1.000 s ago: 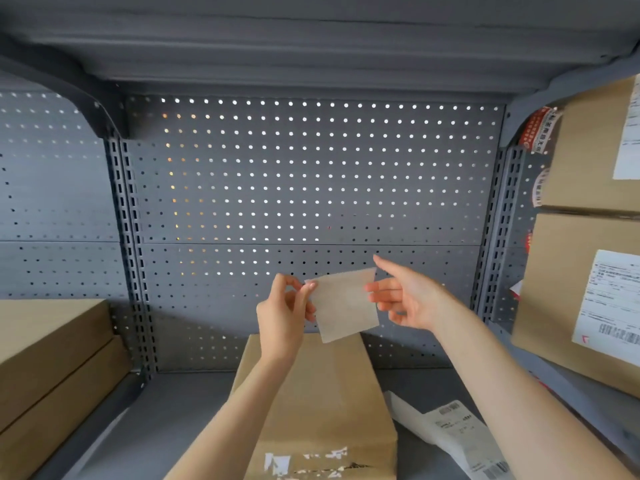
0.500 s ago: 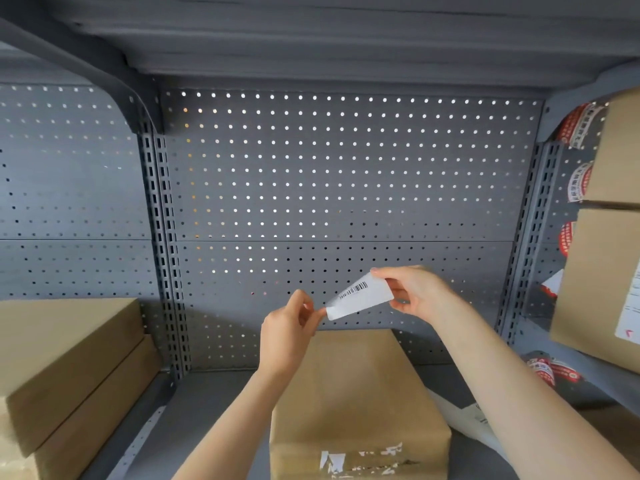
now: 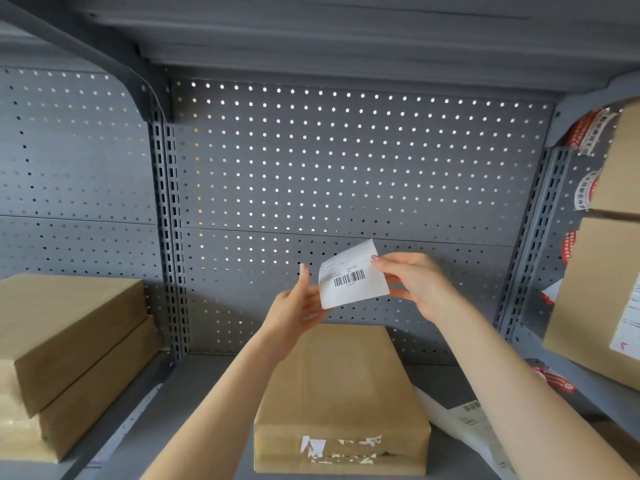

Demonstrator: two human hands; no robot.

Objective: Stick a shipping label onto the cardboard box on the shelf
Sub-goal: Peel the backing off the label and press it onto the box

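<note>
A white shipping label (image 3: 351,280) with a barcode faces me, held in the air above the far end of a brown cardboard box (image 3: 341,389) that lies flat on the grey shelf (image 3: 207,393). My right hand (image 3: 412,282) pinches the label's right edge between thumb and fingers. My left hand (image 3: 298,306) is at the label's lower left corner, fingers spread behind it; whether it grips the paper is hidden. The box's near side carries torn white label scraps.
Two stacked brown boxes (image 3: 65,355) stand at the left. At the right, labelled boxes (image 3: 599,299) sit on a neighbouring shelf. A loose strip of label paper (image 3: 467,424) lies right of the box. Perforated grey backing (image 3: 346,174) closes the rear.
The paper turned from its brownish back side to its printed barcode side. My right hand closed on its right edge; my left hand opened and shifted to the lower left corner.
</note>
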